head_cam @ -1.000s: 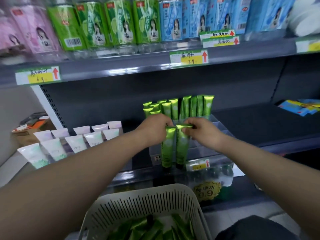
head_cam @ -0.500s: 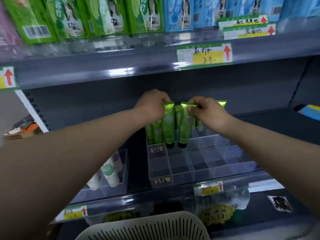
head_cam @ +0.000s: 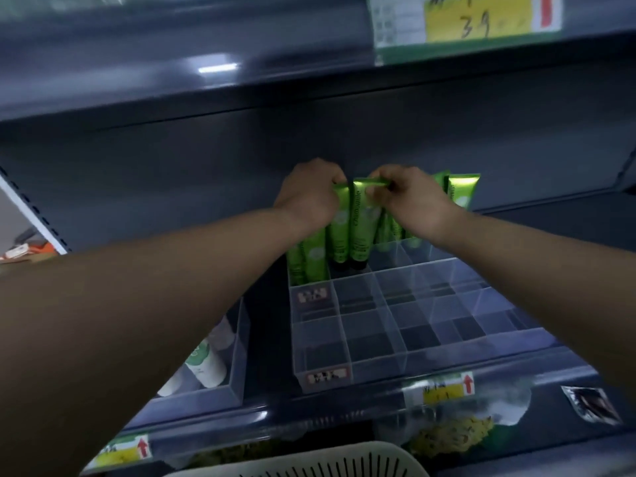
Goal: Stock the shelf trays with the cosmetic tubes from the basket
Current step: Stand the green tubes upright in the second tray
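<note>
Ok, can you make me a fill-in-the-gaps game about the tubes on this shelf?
The left hand and right hand each pinch a cosmetic tube coloured ___. Tubes like these stand only in the ___ rows of the clear tray. In the side tray the small tubes are ___. Missing words: green; back; white.

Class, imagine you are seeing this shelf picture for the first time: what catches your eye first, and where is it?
The left hand and right hand meet mid-frame, pinching the tops of two shiny green cosmetic tubes at the back of a clear plastic divided tray. The tray's front compartments hold no tubes; a yellow price label sits on the shelf edge at upper right.
</note>
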Motion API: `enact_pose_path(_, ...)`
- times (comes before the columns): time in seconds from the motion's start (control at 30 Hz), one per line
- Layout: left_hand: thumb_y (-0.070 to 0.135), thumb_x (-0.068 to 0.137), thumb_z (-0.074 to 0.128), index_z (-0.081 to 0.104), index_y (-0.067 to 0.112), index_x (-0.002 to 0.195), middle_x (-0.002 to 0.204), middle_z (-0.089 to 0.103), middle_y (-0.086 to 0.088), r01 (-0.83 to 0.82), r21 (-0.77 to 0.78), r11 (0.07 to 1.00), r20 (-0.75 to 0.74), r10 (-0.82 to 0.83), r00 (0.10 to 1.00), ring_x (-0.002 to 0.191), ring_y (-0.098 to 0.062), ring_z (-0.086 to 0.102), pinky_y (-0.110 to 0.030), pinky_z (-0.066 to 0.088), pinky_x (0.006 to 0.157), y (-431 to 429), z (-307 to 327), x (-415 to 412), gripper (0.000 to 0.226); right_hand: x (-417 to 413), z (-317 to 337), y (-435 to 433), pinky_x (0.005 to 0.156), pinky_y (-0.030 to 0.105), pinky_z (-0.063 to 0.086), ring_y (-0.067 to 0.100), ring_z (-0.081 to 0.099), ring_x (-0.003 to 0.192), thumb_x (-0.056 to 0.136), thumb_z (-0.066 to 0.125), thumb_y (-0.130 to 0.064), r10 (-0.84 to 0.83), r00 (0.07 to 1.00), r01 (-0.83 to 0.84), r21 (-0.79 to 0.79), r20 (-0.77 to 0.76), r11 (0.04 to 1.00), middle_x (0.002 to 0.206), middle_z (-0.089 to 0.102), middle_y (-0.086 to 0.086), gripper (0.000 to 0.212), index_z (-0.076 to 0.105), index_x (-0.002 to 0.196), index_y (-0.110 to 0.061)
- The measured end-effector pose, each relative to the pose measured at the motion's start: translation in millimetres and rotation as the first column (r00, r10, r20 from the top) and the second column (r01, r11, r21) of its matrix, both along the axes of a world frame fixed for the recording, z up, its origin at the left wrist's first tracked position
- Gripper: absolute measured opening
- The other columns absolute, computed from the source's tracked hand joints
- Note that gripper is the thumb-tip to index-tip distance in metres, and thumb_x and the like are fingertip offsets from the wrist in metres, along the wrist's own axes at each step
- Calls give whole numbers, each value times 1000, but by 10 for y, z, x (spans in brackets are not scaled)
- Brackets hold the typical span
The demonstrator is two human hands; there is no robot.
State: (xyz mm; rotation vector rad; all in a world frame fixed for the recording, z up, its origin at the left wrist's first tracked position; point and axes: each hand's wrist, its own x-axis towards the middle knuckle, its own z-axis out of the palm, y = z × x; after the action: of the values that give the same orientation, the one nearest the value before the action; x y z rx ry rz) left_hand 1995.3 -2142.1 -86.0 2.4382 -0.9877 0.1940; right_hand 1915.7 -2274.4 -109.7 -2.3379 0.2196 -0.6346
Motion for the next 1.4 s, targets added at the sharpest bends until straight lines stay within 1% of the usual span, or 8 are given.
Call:
enact_pose_path(0.17,-1,81,47,69,16,102,109,66,-5,1,11,1000,-14,-1,1000,99,-21,61,-25,49,80,18,-162,84,34,118,-163,38,56,6,33,14,50,77,91,54,-10,45,999,-45,19,-5,999,86,54,4,10,60,87,-17)
enact_pose_path(0.33,-2,81,47,68,17,107,115,64,-3,-9,36,999,-7,9,1000,102,-18,59,-18,42,77,-3,-258,113,38,175,-294,61,49,7,35,10,47,63,93,52,-12,49,996,-47,25,-74,999,83,51,3,11,56,85,-19)
enact_pose_path(0.47,-2,81,47,66,19,111,116,64,-2,-28,40,999,-22,29,999,101,-15,58,-16,40,77,-13,-312,127,40,200,-321,111,48,7,33,13,48,67,93,51,-12,42,994,-44,-15,-97,999,86,53,4,10,60,89,-15)
enact_pose_path(0.57,-1,81,48,64,19,115,121,61,-3,-31,79,996,-3,31,1000,109,-20,57,-19,41,82,-18,-354,127,42,217,-349,151,56,23,35,17,52,76,93,50,-12,35,991,-41,-43,-132,998,87,55,4,13,64,95,-11)
enact_pose_path(0.7,1,84,47,61,18,119,125,60,-6,-29,139,990,43,24,999,113,-23,55,-22,41,84,-20,-353,98,42,205,-366,192,56,25,31,18,52,78,93,49,-11,17,990,-20,-22,-137,1000,88,55,6,13,62,97,-13)
enact_pose_path(0.97,1,86,45,51,17,131,131,55,-9,24,211,977,116,-50,992,118,-25,52,-27,41,93,116,-307,-9,48,85,-302,300,88,22,38,26,55,109,87,57,-8,-27,993,19,-66,-117,998,122,51,13,26,57,113,-8)
enact_pose_path(1.17,8,87,48,37,14,140,142,41,-10,50,332,942,182,-116,976,125,-29,45,-37,39,104,349,-235,-200,55,-137,-265,394,102,23,31,24,41,124,86,59,-18,-83,984,52,-194,-155,980,129,41,10,47,45,131,-9)
enact_pose_path(1.4,26,93,45,14,18,149,157,12,-4,-27,482,876,274,-121,954,144,-23,13,-37,5,117,696,-148,-513,65,-492,-182,616,117,42,18,24,6,144,89,52,-39,-126,930,1,-342,-344,940,156,6,2,73,13,149,-23)
